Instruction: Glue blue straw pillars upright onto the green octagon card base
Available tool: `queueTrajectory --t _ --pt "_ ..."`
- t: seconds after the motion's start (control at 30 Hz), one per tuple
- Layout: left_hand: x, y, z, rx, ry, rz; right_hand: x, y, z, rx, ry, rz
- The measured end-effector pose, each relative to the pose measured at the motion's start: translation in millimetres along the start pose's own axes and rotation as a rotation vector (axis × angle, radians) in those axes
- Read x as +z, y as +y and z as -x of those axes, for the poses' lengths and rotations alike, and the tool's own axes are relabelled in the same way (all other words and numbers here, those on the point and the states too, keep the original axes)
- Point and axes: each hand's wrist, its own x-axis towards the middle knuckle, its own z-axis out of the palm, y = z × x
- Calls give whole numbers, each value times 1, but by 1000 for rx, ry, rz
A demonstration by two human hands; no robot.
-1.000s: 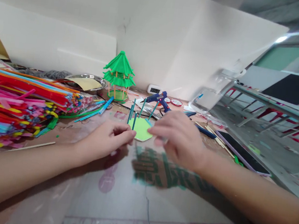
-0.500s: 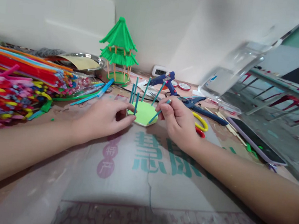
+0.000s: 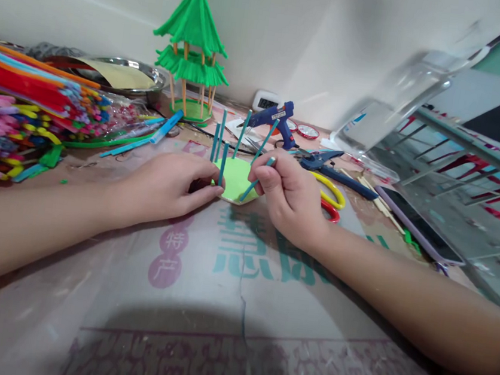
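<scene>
Left hand [image 3: 166, 187] pinches flat green foam base [image 3: 235, 180]; right hand [image 3: 287, 195] grips thin teal stick [image 3: 256, 179], tilted.

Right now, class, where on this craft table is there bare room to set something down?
Free: the printed cardboard sheet nearest the camera, between both forearms. Crowded: bundled colourful pipe cleaners on the left; blue glue gun, scissors and dark phone behind the right hand; left hand steadies the light-green hexagonal base.

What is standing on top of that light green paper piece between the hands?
Several teal sticks stand on the light green piece. The right hand pinches one more leaning on its edge. The left hand touches its near-left side, covering that edge.
</scene>
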Motion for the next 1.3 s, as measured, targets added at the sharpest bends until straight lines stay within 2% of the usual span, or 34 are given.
queueTrajectory --t 0.47,0.63,0.97,1.3 --pt "0 1 0 -38 33 76 1 2 0 17 -17 26" --pt "-1 3 -1 -35 14 54 1 3 -1 -29 -16 33" --pt "0 2 -1 -46 25 35 0 3 -1 -19 -22 61" --pt "1 0 0 -41 7 27 0 -2 2 91 -19 96"
